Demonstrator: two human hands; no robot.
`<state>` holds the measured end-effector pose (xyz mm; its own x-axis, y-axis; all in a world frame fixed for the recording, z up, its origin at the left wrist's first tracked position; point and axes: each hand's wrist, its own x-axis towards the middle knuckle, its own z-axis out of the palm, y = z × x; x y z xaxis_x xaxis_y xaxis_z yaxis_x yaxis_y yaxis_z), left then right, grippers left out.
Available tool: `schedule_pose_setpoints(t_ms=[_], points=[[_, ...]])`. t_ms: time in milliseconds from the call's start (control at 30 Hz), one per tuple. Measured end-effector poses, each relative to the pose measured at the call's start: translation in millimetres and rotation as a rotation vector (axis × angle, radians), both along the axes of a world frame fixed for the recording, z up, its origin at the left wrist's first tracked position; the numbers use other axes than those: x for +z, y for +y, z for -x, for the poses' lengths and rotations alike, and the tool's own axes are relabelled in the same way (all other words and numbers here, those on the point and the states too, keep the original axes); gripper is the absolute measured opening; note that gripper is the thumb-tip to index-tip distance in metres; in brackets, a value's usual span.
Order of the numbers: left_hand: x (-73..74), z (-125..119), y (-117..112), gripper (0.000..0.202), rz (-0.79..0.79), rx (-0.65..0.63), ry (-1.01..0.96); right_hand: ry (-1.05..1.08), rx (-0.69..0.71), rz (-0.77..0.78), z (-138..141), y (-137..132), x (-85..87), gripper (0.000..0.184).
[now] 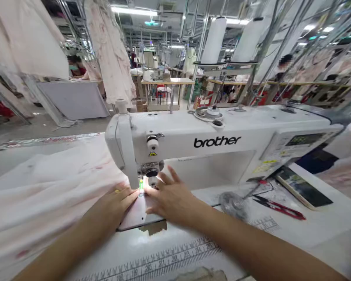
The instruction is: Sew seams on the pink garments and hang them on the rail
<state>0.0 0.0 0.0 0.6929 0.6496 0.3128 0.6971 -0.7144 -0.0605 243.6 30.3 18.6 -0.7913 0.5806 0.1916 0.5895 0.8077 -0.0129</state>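
A white Brother sewing machine stands across the table. Pale pink fabric spreads to its left and runs under the needle area, which is lit. My left hand lies flat on the fabric just left of the presser foot, fingers stretched toward it. My right hand rests on the fabric just right of the foot, fingers spread and pressing down. Neither hand holds anything.
Red-handled thread snips and a phone lie on the table at right. A measuring tape strip runs along the front edge. Thread cones stand behind the machine. Garments hang at left; other people sit at distant tables.
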Motion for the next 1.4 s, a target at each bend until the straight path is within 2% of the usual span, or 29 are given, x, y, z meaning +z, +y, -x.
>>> schedule_pose_setpoints(t_ms=[133,300,433,667,833,933,1000,1100,1200,1300,1333,1400], points=[[1.9,-2,12,0.044,0.075,0.044,0.010,0.024,-0.039,0.027,-3,5,-0.6,0.054],[0.5,-4,18,0.038,0.085,0.060,-0.050,0.073,-0.023,0.046,-5,6,0.4,0.043],[2.1,-5,17,0.036,0.081,0.053,-0.034,0.121,-0.040,0.055,-5,8,-0.4,0.041],[13.5,-7,12,0.039,0.200,0.096,-0.047,0.164,-0.061,-0.005,-4,10,-3.6,0.039],[13.9,-10,8,0.033,0.249,0.171,-0.011,0.149,-0.115,-0.056,-7,11,8.1,0.039],[14.1,-4,15,0.034,0.267,0.245,0.010,0.152,-0.234,-0.121,-31,2,18.6,0.042],[17.6,12,25,0.035,0.272,0.353,0.015,0.183,-0.321,-0.175,-60,-13,19.1,0.042],[30.2,56,40,0.037,0.264,0.598,0.002,0.233,-0.461,-0.266,-114,-46,6.6,0.048],[47.8,102,42,0.049,0.264,0.853,-0.009,0.184,-0.555,-0.280,-157,-75,-11.8,0.052],[64.5,120,20,0.055,0.266,0.941,-0.031,0.120,-0.505,-0.195,-174,-91,-22.6,0.056],[68.6,118,5,0.058,0.262,0.924,-0.062,0.112,-0.486,-0.167,-175,-93,-24.2,0.057],[72.2,107,-39,0.058,0.287,0.817,-0.151,0.122,-0.479,-0.144,-172,-93,-26.0,0.057]])
